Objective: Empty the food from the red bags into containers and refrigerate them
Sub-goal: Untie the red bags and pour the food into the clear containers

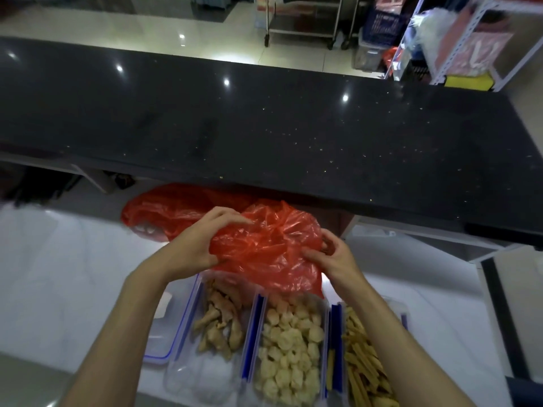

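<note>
Both hands hold a crumpled red plastic bag (269,248) above the far ends of three clear containers. My left hand (195,243) grips its left side and my right hand (335,258) pinches its right side. Below, the left container (216,324) has brown fried pieces. The middle container (289,345) is full of pale round balls. The right container (363,359) has yellow sticks. A second red bag (167,212) lies behind on the white surface.
A clear lid with a blue rim (164,333) lies left of the containers on the white table (67,274). A long black counter (264,127) runs across behind. Metal racks and shelving (470,39) stand on the tiled floor beyond.
</note>
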Demonstrator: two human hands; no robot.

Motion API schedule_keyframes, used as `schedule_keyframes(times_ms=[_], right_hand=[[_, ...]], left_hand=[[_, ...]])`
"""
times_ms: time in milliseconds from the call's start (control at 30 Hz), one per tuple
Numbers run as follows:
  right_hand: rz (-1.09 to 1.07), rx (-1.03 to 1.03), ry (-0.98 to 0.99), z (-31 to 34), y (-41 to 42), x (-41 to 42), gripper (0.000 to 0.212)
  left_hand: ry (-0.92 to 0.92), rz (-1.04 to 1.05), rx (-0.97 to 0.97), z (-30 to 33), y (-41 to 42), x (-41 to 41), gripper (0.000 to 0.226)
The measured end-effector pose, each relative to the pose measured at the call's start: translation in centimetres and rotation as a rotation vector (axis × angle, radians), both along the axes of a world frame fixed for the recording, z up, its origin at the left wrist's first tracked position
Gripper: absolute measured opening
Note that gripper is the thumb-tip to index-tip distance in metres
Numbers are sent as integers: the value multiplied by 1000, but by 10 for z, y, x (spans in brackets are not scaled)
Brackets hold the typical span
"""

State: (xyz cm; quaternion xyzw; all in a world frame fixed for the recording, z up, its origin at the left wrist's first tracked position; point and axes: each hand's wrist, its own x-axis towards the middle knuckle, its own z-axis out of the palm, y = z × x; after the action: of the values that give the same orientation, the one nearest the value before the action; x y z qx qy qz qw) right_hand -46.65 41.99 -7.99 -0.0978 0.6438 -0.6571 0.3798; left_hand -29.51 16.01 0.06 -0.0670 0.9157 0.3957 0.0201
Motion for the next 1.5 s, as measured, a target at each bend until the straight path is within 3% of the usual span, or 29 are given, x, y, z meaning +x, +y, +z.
schedule_keyframes(times_ms=[100, 200, 433, 600, 700, 833, 933, 1133, 1267, 1400, 1500], right_hand=[[-83, 51, 47, 6, 16, -1, 37], [-157, 70, 59, 12, 28, 6, 38], [-282, 19, 104, 16, 65, 30, 23], [-348, 21, 178, 24, 83, 57, 21], [-288, 56, 328, 28, 83, 69, 25], [-156, 155, 559, 31, 59, 86, 49], [-127, 245, 749, 26, 31, 94, 35], [-74, 438, 824, 2, -56, 71, 29], [100, 742, 731, -10, -102, 62, 60], [180, 985, 723, -34, -131, 55, 55], [255, 1137, 701, -50, -138, 60, 53]], left_hand=[[-62, 43, -102, -1, 0, 14, 108], [-63, 54, -166, -6, 5, 28, 116], [15, 45, -392, -9, 30, 60, 100], [269, 194, -112, 5, 40, 93, 60], [315, 291, -18, 14, 36, 111, 60], [306, 331, -134, 7, 1, 112, 55], [302, 398, -246, -5, -31, 99, 56], [264, 440, -381, -36, -103, 52, 64], [82, 374, -569, -76, -152, 27, 60], [-339, 315, -598, -114, -177, 18, 57], [-376, 237, -525, -146, -189, 26, 62]])
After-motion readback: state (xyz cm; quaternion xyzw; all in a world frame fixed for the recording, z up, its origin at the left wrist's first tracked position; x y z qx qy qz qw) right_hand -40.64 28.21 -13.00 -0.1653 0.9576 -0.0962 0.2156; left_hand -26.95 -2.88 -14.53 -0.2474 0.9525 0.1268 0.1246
